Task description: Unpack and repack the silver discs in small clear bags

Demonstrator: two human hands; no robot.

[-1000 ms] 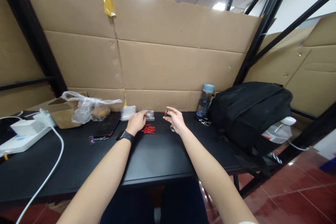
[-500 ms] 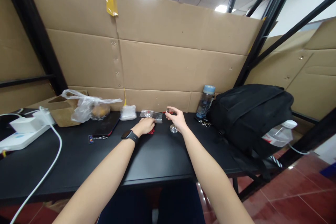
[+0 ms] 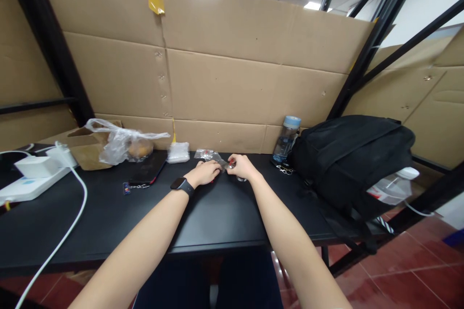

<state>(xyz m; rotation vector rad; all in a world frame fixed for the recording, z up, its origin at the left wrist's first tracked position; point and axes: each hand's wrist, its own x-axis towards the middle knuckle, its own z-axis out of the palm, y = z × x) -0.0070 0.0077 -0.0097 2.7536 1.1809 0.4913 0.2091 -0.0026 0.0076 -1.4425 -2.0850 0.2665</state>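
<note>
My left hand [image 3: 206,173], with a black watch on its wrist, is over the back middle of the black table, fingers closed on the edge of a small clear plastic bag [image 3: 218,158]. Just to the right, my right hand [image 3: 245,168] pinches a small shiny thing with some red at the bag's edge; its kind is too small to tell. A round silvery metal piece [image 3: 241,179] lies on the table, mostly hidden under my right hand. Something red shows a little beneath my left fingers. Another clear packet [image 3: 203,153] lies behind the left hand.
Left stand a stack of clear packets [image 3: 178,152], a dark tablet-like item [image 3: 147,169], a plastic bag of round food [image 3: 125,147] and a white power strip [image 3: 34,186]. Right are a water bottle [image 3: 285,142] and black backpack [image 3: 351,164]. A cardboard wall [image 3: 235,91] closes the back.
My right hand has come down and left, from above the round metal piece to the clear bag beside my left hand. The bag's edge now looks raised between the hands.
</note>
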